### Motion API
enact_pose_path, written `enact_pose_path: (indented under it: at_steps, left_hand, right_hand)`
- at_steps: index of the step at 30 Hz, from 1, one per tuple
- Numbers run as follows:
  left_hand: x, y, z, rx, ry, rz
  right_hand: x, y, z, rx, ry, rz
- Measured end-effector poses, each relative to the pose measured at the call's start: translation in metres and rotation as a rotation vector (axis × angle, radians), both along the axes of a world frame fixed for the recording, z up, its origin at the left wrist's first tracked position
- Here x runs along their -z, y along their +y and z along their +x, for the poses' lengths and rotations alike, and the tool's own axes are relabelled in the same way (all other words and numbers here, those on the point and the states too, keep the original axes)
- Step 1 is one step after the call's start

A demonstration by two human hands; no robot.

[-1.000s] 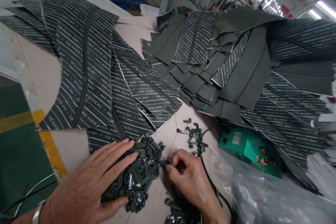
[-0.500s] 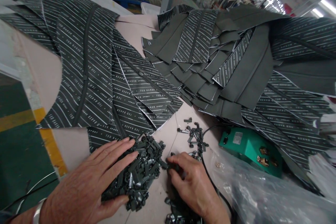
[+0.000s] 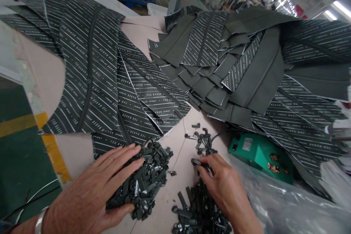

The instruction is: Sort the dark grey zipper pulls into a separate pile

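Left hand (image 3: 90, 193) lies spread, fingers wide, cupping the heap of zipper sliders (image 3: 148, 179). The right hand (image 3: 225, 186) pinches a single slider (image 3: 196, 161) at its fingertips, between that heap and the scattered sliders (image 3: 204, 140). Apparently a sorting stage: separating one piece demands a fine pinch. A second heap (image 3: 194, 212) lies beside the right wrist.

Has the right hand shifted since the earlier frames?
Yes. The right hand has moved right, away from the pile of zipper pulls under the left hand, and closer to the green box.
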State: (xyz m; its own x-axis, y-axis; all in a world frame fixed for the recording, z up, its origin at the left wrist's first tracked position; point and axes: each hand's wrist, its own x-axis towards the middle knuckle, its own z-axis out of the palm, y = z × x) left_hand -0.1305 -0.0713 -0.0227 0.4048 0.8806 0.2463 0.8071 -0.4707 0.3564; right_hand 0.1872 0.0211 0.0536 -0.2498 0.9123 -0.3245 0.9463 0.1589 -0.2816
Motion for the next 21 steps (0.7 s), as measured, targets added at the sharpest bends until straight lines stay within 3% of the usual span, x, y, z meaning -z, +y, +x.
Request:
enact_pose_path:
  at_steps: [2,4,7,9,21]
  left_hand:
    - [-0.001,0.0,0.0,0.001,0.002,-0.005]
    - [-0.001,0.0,0.0,0.001,0.006,-0.001]
    - [-0.002,0.001,-0.001,0.008,0.005,0.012]
    - [-0.002,0.001,-0.001,0.007,0.002,0.004]
    - [-0.002,0.003,0.001,0.014,-0.012,0.022]
  right_hand:
    - [0.001,-0.004,-0.001,0.001,-0.023,0.138]
    - [0.001,-0.012,-0.013,-0.033,0.068,0.183]
    - [0.003,-0.021,-0.039,-0.141,0.268,-0.032]
    - [0.005,-0.024,-0.054,-0.161,0.274,-0.15]
    - [0.011,-0.015,-0.06,-0.233,0.168,-0.223]
